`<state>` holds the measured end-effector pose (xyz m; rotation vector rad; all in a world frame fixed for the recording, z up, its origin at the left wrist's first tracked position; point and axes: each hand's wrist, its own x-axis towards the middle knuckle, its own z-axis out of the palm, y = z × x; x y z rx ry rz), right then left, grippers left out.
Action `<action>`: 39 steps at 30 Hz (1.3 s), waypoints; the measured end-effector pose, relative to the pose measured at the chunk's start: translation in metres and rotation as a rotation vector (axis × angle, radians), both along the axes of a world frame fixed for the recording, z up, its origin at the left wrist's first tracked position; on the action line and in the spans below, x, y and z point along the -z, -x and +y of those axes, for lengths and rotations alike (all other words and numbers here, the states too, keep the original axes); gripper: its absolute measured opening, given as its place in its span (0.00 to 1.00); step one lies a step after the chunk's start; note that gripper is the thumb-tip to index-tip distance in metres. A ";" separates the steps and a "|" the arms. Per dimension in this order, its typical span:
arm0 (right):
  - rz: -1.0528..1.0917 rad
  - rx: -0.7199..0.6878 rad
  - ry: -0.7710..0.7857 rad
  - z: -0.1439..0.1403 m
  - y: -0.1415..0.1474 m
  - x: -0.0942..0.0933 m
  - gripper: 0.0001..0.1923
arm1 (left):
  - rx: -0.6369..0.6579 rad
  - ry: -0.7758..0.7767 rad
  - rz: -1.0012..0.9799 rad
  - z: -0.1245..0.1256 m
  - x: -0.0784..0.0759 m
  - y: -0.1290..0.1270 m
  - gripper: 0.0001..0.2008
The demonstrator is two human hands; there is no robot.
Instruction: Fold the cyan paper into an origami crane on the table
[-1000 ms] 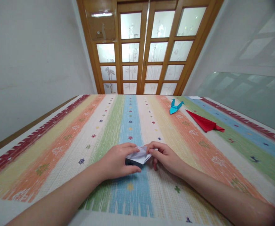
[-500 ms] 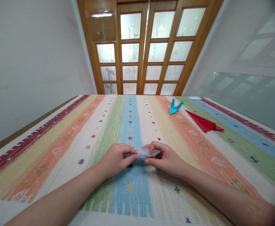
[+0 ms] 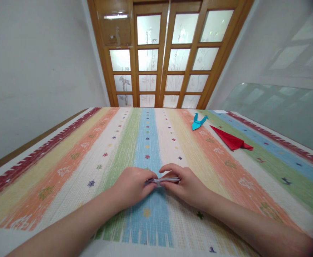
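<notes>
1. Head view, near field: left hand (image 3: 131, 186) and right hand (image 3: 188, 185) meet over the blue stripe of the striped cloth (image 3: 65, 167) that covers the bench.
2. Between them lies a folded grey-white paper (image 3: 165, 180), seen almost edge-on as a thin flat strip, low over the cloth. Whether it touches the cloth cannot be told.
3. Left hand: fingers curled in, thumb and fingertips pinched on the left end of the paper. Closed around that end.
4. Right hand: thumb above, fingers below and behind, pinched on the right part of the paper. Index finger arches over the top edge.
5. Both forearms enter from the lower corners and rest low on the cloth.
6. Head view, far field: a blue paper crane (image 3: 198, 121) stands on the cloth at upper right, well apart from the hands.
7. Just right of the crane lies a red folded paper (image 3: 230, 140), flat, pointed towards the crane.
8. Behind the bench: a wooden door (image 3: 163, 53) with frosted glass panes.
</notes>
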<state>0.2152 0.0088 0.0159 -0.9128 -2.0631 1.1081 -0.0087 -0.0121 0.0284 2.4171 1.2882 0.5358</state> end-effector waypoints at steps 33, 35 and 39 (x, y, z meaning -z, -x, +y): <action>0.279 0.347 0.328 0.041 -0.023 0.009 0.17 | -0.264 0.780 -0.573 0.033 0.012 0.020 0.15; 0.321 0.374 0.348 0.044 -0.023 0.011 0.18 | -0.290 0.759 -0.640 0.035 0.013 0.018 0.16; 0.318 0.310 0.427 0.037 -0.014 0.010 0.22 | -0.297 0.736 -0.727 0.030 0.016 0.008 0.24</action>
